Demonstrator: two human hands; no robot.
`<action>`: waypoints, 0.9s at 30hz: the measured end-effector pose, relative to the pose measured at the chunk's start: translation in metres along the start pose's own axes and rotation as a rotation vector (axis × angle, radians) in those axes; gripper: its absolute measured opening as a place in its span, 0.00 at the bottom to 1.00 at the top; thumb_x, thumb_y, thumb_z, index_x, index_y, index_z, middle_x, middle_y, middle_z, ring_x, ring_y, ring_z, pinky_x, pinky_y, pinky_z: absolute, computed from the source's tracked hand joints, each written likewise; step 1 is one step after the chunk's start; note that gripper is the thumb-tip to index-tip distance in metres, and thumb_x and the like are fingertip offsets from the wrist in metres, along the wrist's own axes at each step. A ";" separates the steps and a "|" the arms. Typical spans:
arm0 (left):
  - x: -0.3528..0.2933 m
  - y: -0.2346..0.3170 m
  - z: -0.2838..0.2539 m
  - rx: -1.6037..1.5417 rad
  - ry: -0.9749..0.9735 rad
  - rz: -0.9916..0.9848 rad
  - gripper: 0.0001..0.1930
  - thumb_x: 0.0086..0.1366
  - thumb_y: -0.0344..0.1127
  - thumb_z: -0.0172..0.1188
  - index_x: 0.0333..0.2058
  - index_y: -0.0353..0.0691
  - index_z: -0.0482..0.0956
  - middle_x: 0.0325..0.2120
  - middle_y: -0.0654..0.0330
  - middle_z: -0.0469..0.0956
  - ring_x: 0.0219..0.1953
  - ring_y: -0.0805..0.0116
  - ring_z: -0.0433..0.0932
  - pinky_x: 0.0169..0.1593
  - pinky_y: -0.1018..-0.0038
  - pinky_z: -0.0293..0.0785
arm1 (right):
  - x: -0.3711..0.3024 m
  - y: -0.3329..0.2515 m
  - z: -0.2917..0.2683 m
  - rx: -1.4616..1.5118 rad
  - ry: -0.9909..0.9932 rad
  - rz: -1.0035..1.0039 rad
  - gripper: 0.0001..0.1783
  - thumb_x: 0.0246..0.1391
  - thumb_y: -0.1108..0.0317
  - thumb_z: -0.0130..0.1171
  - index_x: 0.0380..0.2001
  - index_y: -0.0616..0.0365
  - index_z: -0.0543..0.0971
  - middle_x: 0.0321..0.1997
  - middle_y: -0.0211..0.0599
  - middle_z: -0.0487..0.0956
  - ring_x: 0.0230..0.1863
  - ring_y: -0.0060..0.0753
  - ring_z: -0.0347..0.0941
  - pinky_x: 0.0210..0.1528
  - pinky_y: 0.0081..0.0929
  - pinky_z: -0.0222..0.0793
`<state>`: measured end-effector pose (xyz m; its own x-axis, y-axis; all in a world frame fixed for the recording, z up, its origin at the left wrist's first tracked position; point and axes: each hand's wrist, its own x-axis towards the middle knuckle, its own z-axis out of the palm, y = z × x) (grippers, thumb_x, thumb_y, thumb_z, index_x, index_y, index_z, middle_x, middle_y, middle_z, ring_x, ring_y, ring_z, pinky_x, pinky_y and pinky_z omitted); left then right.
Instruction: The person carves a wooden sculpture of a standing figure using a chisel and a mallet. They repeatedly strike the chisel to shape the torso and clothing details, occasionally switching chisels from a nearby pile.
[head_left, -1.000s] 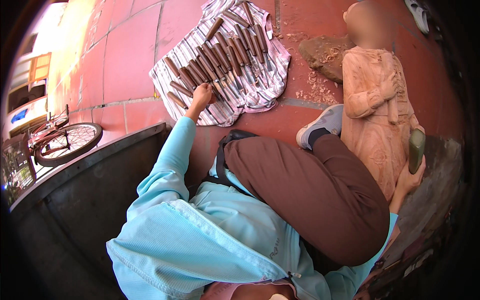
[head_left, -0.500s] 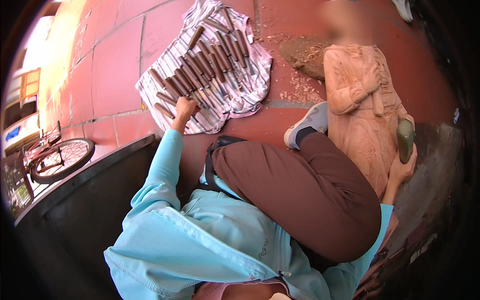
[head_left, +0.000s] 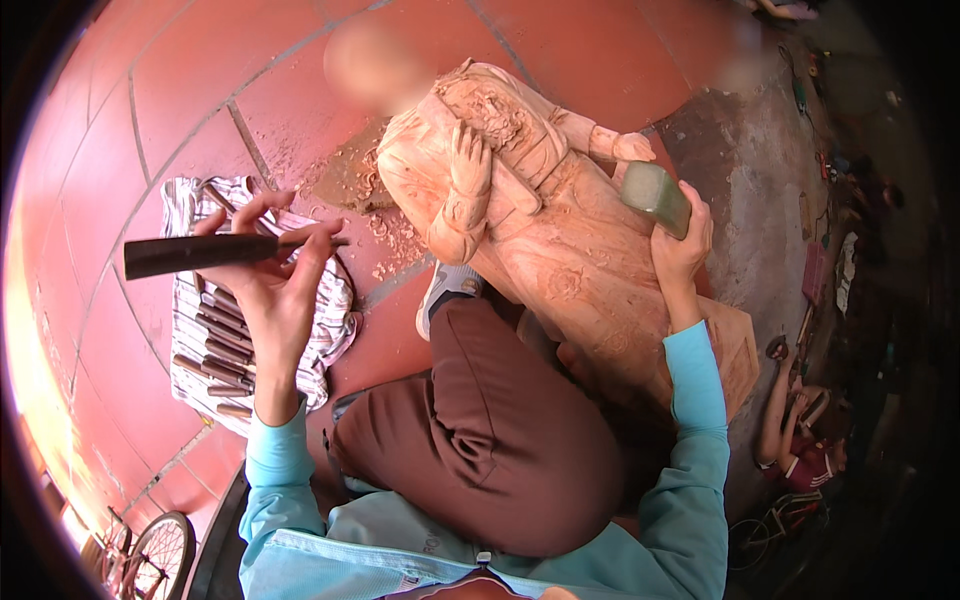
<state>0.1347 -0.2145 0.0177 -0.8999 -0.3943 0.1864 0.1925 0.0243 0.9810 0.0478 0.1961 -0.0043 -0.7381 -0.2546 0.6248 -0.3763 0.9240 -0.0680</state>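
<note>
My left hand point(head_left: 272, 300) is raised over the striped cloth point(head_left: 185, 315), its fingers closed round a wood-carving chisel point(head_left: 190, 256). The chisel's dark handle points left, and its short metal end shows past my fingertips on the right. In my right hand point(head_left: 684, 245) is a smooth green block point(head_left: 655, 193), gripped at its side above the statue. That statue point(head_left: 560, 240) is a carved wooden figure in a robe, lying slantwise in front of me with one hand on its chest. Several more chisels point(head_left: 228, 345) with brown handles lie in a row on the cloth, partly behind my left hand.
A brown rock-like lump point(head_left: 345, 185) and wood shavings point(head_left: 395, 245) lie beside the statue's shoulder on red floor tiles. My bent leg point(head_left: 500, 420) sits close against the statue. A bicycle point(head_left: 160, 555) stands at lower left; another person point(head_left: 800, 440) is at far right.
My left hand has lifted a chisel from the cloth and brought it up. The view has swung right, so the statue now lies nearer the middle. My right hand still holds the green block.
</note>
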 end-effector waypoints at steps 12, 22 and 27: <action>0.054 0.011 0.214 -0.022 -0.222 0.748 0.20 0.51 0.43 0.68 0.41 0.42 0.79 0.22 0.62 0.71 0.20 0.66 0.70 0.26 0.72 0.67 | 0.086 -0.026 -0.084 0.114 -0.150 0.416 0.19 0.52 0.71 0.66 0.46 0.62 0.72 0.36 0.37 0.79 0.36 0.26 0.75 0.41 0.25 0.70; 0.064 -0.008 0.223 -0.138 -0.123 0.641 0.19 0.52 0.44 0.68 0.39 0.39 0.78 0.20 0.61 0.72 0.19 0.64 0.71 0.23 0.73 0.66 | 0.090 -0.063 -0.105 0.107 -0.145 0.447 0.17 0.50 0.73 0.67 0.41 0.65 0.73 0.34 0.31 0.76 0.36 0.22 0.70 0.43 0.20 0.67; 0.066 -0.009 0.222 -0.135 -0.131 0.650 0.19 0.54 0.45 0.67 0.39 0.38 0.78 0.20 0.60 0.73 0.20 0.64 0.73 0.23 0.74 0.67 | 0.093 -0.074 -0.110 0.188 -0.134 0.502 0.16 0.51 0.74 0.66 0.40 0.66 0.73 0.35 0.33 0.76 0.37 0.22 0.70 0.44 0.21 0.67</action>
<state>-0.0137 -0.0365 0.0331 -0.6227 -0.2235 0.7499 0.7505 0.1006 0.6532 0.0687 0.1354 0.1449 -0.9130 0.1589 0.3757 -0.0440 0.8773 -0.4779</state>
